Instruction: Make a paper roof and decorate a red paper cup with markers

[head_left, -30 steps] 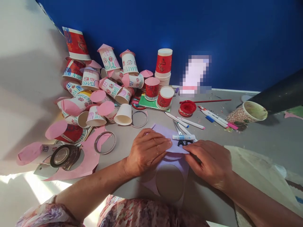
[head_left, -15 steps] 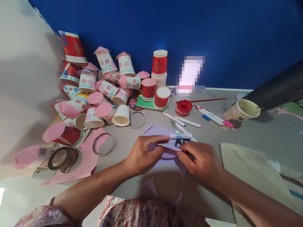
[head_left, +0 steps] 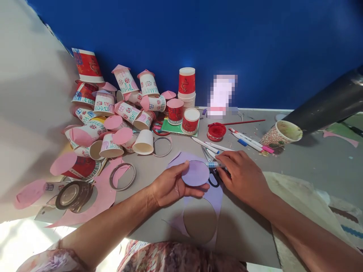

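A round piece of light purple paper [head_left: 195, 173] with a dark drawn edge is held by my left hand [head_left: 172, 185], thumb on top and fingers beneath. My right hand [head_left: 244, 172] has its thumb and fingers closed around the right end of a clear glue stick [head_left: 212, 165] with a blue label. Black-handled scissors [head_left: 214, 179] lie under and beside the glue stick, partly covered. Below both hands rests a purple paper sheet [head_left: 217, 194] with a large round hole cut in it.
Decorated paper cups [head_left: 103, 104] with pink paper tops are piled at left. Tape rolls [head_left: 123, 176] and a pink scrap [head_left: 104, 189] lie nearer. Markers [head_left: 246, 139], a red pot [head_left: 216, 132] and a patterned cup [head_left: 280, 134] stand behind, near a black pole [head_left: 326, 100].
My left hand has turned palm up, showing the purple circle's flat face. My right hand has let go of the paper and closed on the glue stick.
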Demonstrator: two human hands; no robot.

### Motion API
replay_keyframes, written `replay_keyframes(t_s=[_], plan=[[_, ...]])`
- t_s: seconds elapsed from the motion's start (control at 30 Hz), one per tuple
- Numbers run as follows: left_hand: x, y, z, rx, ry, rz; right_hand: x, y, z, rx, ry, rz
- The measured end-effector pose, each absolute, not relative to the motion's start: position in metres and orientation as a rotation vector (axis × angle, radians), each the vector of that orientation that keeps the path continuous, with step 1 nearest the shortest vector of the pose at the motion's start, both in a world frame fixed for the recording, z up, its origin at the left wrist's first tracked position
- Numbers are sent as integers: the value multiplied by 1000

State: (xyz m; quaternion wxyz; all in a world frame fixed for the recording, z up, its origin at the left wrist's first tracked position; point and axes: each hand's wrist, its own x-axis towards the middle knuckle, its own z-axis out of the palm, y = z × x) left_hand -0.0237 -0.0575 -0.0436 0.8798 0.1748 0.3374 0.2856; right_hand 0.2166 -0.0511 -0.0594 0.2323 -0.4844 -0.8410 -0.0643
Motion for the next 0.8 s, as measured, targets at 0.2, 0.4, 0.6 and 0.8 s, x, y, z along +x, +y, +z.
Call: replay_keyframes(t_s=[0.2,0.4,0.6,0.8], plan=[[-25,-55,-40,364,678,639,222,-44,-60,-1302,-2354,-148],[-25,-53,-37,382,679,738,218,-55,-42,-1168,-2128,-188],[-19,-63,-42,557,717,815,199,-74,-44,-1146,-2215,-62],[-23,-75,-42,1076,817,835,197,-74,-46,-1154,-2186,-60]])
